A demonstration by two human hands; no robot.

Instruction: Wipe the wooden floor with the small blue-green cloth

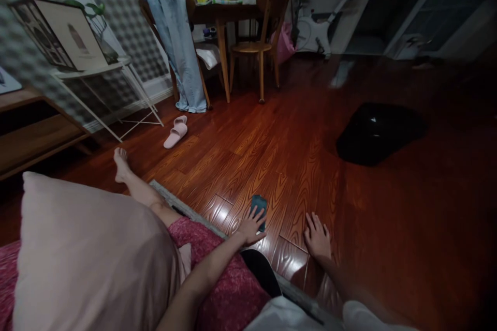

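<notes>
My left hand [251, 227] reaches out with spread fingers over a flat, dark teal, phone-sized object [259, 204] on the wooden floor. The fingers cover part of this object, and I cannot tell whether they touch it. To its right, my right hand [318, 238] is stretched out, palm down, above or against the floor [287, 191], with nothing in it. A pinkish pillow [97, 253] lies at the left on a dark red cover [229, 284], close to my left forearm. Below my left hand is a black rounded thing [262, 271], partly hidden.
A shiny black object, like a bag [376, 132], is on the floor at right. Pink slippers [176, 133] lie near a white side table [93, 71]. Farther back are a wooden chair [252, 47], jeans [174, 46] over another chair, and a white exercise bike [316, 31].
</notes>
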